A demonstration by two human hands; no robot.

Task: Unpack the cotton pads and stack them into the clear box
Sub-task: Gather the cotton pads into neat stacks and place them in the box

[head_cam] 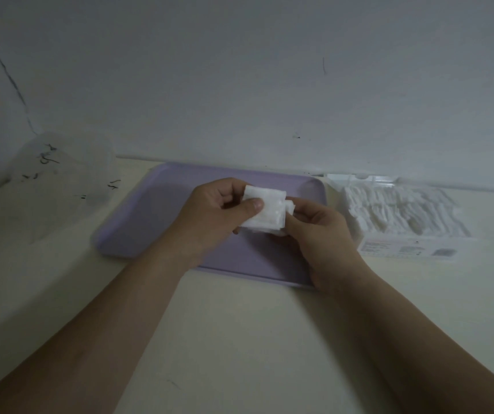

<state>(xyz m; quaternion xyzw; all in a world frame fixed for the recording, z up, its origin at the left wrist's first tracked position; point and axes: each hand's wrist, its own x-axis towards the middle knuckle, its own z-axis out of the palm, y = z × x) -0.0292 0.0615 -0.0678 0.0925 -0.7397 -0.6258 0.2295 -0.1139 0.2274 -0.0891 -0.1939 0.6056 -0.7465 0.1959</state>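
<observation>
A small stack of white cotton pads [266, 212] is held above the lilac tray [156, 210]. My left hand [215, 216] grips the stack, thumb on top and fingers curled beneath. My right hand [323, 234] pinches the stack's right edge with its fingertips. To the right of the tray stands the clear box [401, 216], filled with rows of white cotton pads; a printed label shows on its front wall.
A crumpled clear plastic wrapper [60, 180] with dark print lies at the back left on the cream table [239, 339]. The wall rises right behind the tray and box.
</observation>
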